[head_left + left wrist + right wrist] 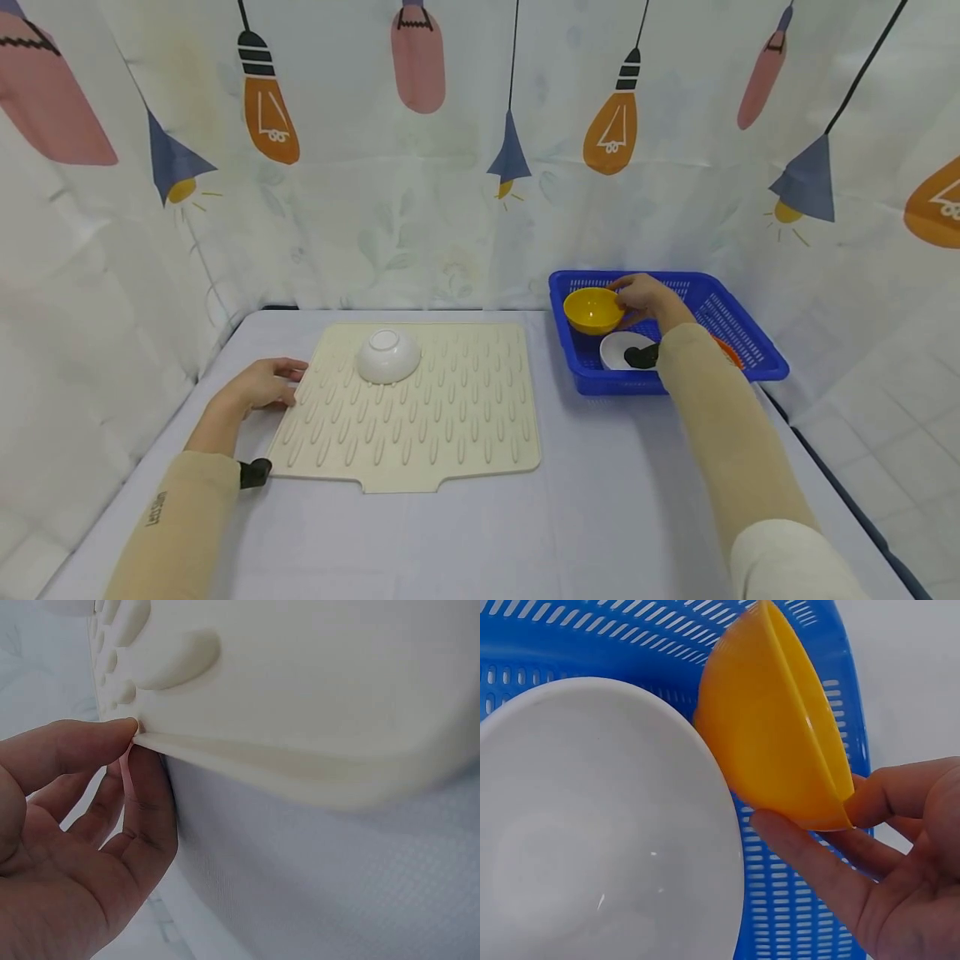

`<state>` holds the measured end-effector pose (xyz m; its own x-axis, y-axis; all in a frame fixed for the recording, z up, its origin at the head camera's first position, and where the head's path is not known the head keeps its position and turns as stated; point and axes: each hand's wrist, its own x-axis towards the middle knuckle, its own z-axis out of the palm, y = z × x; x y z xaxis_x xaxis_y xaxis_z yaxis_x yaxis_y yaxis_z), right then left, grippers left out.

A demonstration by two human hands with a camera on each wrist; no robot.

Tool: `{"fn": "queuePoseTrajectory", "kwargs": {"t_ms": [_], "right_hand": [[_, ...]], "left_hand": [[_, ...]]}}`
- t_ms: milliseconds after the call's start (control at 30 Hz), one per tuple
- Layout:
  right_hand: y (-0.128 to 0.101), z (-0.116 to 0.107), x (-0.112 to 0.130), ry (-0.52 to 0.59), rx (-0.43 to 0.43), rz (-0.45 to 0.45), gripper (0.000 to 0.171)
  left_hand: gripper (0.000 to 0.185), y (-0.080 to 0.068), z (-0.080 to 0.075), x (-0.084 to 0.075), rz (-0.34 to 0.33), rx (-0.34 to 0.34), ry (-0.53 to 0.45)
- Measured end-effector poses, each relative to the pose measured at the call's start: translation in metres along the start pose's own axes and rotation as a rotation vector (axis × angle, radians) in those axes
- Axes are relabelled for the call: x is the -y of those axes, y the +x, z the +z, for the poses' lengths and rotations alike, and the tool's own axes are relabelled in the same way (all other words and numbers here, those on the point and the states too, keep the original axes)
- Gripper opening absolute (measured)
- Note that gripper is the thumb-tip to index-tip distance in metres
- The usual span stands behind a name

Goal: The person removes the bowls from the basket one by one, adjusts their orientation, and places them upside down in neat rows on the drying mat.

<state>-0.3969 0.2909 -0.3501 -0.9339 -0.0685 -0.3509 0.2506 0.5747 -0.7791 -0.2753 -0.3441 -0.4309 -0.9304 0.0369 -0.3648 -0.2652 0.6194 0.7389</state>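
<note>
My right hand [647, 298] holds a yellow bowl [592, 310] by its rim, over the left part of a blue plastic basket [765, 364]. In the right wrist view the bowl lies between thumb and fingers, close beside a larger white bowl [607, 825]. At the left, my left hand [258, 385] pinches the edge of a cream draining mat [457, 400] with raised oval bumps. The left wrist view shows thumb and finger meeting at the mat's edge [247, 761]. A small white bowl [387, 357] sits upside down on the mat's upper left.
Something orange [727, 352] shows in the basket, partly hidden by the right sleeve. A white cloth [480, 542] covers the table. Behind it hangs a curtain [450, 217] printed with lamps and bulbs.
</note>
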Motion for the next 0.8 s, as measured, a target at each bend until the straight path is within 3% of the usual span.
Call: {"fn": "queuePoseTrajectory", "kwargs": {"t_ms": [400, 800], "right_hand": [[-0.003, -0.005, -0.001, 0.023, -0.005, -0.052, 0.055], [-0.021, -0.01, 0.013, 0.058, -0.001, -0.126, 0.058]], "left_hand": [[0.08, 0.0, 0.001, 0.001, 0.006, -0.005, 0.003], [0.079, 0.0, 0.001, 0.001, 0.027, -0.014, 0.009]]}}
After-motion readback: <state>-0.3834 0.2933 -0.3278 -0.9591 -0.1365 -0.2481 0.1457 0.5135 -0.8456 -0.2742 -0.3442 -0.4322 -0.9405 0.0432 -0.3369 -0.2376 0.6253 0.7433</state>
